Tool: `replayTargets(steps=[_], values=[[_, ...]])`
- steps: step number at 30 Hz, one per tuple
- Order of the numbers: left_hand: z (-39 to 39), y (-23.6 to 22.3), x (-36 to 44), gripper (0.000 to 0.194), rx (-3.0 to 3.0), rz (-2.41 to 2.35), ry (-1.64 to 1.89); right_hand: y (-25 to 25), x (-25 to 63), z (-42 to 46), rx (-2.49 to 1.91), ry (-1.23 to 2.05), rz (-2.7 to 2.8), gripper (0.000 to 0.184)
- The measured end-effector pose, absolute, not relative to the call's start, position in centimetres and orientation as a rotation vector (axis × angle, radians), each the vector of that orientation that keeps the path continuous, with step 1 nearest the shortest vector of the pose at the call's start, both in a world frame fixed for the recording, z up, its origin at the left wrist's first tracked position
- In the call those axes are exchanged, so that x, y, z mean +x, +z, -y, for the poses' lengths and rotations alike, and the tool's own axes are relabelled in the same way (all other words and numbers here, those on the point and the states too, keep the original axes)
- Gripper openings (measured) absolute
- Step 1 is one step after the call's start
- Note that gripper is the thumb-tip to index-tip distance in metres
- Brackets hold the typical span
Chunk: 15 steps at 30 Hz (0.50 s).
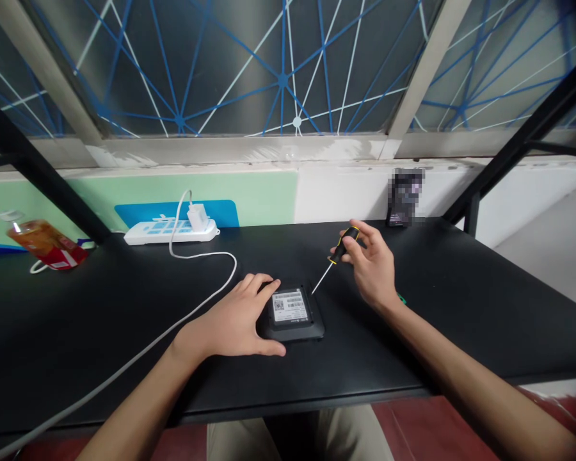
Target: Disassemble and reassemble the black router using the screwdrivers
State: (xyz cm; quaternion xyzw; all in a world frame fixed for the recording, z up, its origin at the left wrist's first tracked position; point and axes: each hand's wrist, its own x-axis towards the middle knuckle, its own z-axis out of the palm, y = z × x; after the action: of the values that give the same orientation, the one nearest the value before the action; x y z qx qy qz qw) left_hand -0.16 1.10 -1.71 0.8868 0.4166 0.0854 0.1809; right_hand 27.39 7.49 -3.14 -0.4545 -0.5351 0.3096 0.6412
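A flat black square device (pixel 295 332) lies on the black table, its white printed label with a QR code facing up. My left hand (pixel 237 315) holds its left side, fingers at the far edge and thumb along the near edge. In my right hand (pixel 372 262) is a screwdriver (pixel 342 246) with a black and yellow handle, gripped between thumb and fingers. Its thin metal shaft slants down to the left, and the tip is at the device's upper right corner. Whether the tip touches a screw is too small to tell.
A white power strip (pixel 173 232) with a plugged-in charger (pixel 198 218) stands at the back. Its white cable (pixel 158 342) runs across the table to the lower left. A bottle (pixel 48 243) lies tilted at far left. A phone-like blurred object (pixel 403 198) leans on the wall.
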Motion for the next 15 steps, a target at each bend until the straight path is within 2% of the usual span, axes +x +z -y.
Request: replayTargets(steps=[15], values=[[-0.84,-1.73,0.17,0.102,2.522,-1.141,0.242,-3.02,26.63,-6.60,-0.996,0.553,1.283,0.036]])
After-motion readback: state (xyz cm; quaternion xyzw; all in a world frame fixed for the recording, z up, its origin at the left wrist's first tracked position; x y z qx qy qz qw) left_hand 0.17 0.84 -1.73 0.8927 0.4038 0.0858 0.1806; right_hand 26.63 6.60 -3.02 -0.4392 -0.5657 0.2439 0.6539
